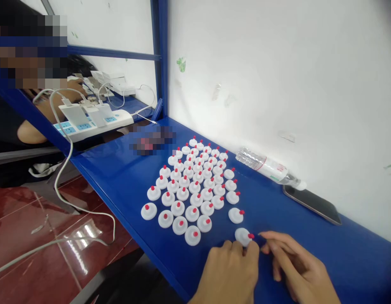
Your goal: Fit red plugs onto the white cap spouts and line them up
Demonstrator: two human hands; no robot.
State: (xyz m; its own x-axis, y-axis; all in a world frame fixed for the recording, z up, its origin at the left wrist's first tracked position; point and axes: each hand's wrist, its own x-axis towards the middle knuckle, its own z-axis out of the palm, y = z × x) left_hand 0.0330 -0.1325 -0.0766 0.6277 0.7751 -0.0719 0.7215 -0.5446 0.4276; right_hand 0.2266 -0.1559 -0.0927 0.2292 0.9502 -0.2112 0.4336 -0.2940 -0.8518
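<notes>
Several small white caps with red tips (191, 181) stand in neat rows on a blue bench top (119, 173). My left hand (229, 270) is at the near end of the rows, its fingers pinched on one white cap with a red tip (243, 235). My right hand (297, 268) lies just right of that cap, fingers curled and pointing toward its red tip, touching or almost touching it. Nothing else shows in the right hand.
A clear plastic bottle (268, 167) lies on its side by the white wall, with a dark phone (312, 203) beside it. A white power strip (88, 122) with plugs and cables sits at the back left. Another person's arm (31, 131) is beyond it.
</notes>
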